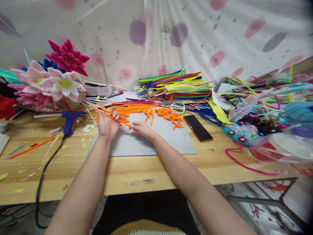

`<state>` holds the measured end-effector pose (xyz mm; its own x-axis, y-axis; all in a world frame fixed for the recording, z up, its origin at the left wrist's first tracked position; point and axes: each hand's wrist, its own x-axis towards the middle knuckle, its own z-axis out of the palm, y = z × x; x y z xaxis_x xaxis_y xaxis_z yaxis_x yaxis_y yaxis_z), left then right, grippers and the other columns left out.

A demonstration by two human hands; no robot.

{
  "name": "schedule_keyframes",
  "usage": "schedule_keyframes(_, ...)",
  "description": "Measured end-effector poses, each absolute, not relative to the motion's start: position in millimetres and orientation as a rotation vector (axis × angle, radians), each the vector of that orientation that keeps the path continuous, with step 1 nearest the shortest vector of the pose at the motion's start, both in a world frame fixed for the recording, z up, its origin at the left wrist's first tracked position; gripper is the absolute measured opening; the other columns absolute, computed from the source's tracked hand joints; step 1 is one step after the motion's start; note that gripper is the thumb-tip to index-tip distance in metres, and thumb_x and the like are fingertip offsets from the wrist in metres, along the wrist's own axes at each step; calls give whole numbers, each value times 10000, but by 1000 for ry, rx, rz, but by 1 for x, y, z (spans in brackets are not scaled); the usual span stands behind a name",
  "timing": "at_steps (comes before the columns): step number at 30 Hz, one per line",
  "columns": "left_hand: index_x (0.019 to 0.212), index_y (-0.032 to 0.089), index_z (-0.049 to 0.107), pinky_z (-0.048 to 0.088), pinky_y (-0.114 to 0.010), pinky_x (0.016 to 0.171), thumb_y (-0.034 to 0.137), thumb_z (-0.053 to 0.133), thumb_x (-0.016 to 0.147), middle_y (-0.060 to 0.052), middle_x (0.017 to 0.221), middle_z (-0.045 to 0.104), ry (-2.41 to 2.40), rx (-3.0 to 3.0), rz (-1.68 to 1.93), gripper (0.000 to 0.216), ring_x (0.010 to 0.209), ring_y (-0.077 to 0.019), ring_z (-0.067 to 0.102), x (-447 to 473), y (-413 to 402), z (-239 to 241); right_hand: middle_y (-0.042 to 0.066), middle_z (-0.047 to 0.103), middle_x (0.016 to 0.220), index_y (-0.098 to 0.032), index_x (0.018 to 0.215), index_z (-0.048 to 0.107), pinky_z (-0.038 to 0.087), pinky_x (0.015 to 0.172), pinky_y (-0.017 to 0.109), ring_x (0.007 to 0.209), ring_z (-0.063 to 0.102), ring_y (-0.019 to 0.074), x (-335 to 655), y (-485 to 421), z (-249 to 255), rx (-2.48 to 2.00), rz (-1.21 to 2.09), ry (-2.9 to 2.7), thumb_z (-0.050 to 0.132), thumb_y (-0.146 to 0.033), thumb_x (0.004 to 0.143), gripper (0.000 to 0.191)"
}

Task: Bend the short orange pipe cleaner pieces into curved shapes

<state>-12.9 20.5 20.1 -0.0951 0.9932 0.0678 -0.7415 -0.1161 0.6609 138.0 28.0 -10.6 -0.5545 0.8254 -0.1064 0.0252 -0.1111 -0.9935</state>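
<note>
Two hands (109, 124) (141, 129), each grip narrow around orange pipe cleaners (125, 123), above grey board (137, 147), littered wooden table (137, 169), spotted sheet (156, 42) behind.

The left fingers (116, 115) partly hide orange pipe cleaners (134, 107) behind.

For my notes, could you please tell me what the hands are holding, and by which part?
Orange fuzzy stems: the left hand holds them around their middle; the right hand pinches one near its end.

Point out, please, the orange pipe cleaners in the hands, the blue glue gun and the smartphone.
Orange pipe cleaners (125, 124): head view, near the lower end.
Blue glue gun (68, 124): head view, on the handle.
Smartphone (198, 127): head view, middle of the screen.
</note>
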Motion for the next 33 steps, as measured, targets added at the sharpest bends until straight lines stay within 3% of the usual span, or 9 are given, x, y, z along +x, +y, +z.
schedule_keyframes(5,781,155,529,309,-163,395,506,290,861,57,482,316,514,472,1716,433,382,-54,305,-11,28,32,-111,267,395,-156,763,479,144,381,170,341,191,37,139,23,-7,-680,2027,-1536,394,-257,852,159)
schedule_keyframes(11,672,141,461,198,-128,333,309,289,915,78,431,253,656,348,1830,342,320,-22,232,-5,43,39,-83,451,428,-150,788,510,241,400,154,361,343,30,134,19,-10,-716,1944,-1644,439,-276,841,154)
schedule_keyframes(16,609,143,392,86,-134,287,189,290,906,97,380,177,837,193,1699,317,272,-14,145,-10,56,50,-80,492,417,-156,725,493,268,392,155,348,384,33,131,19,-10,-731,1878,-1609,429,-262,840,169)
schedule_keyframes(24,612,167,358,80,-136,271,143,269,880,106,373,130,896,133,1717,284,254,-22,113,-26,69,68,-80,490,414,-154,711,494,243,378,156,340,384,32,138,14,-7,-725,1878,-1572,439,-243,834,161)
schedule_keyframes(28,693,157,442,129,-114,277,222,289,910,104,380,193,807,295,1633,274,273,-22,169,-27,69,72,-63,530,471,-154,735,484,312,429,163,396,444,42,140,17,-13,-650,1967,-1481,477,-299,824,170)
schedule_keyframes(33,701,167,437,210,-124,302,326,269,910,87,408,260,758,388,1548,312,302,-37,241,-11,71,69,-59,526,451,-156,784,492,294,416,165,387,443,51,137,19,-14,-667,2022,-1431,466,-314,833,167)
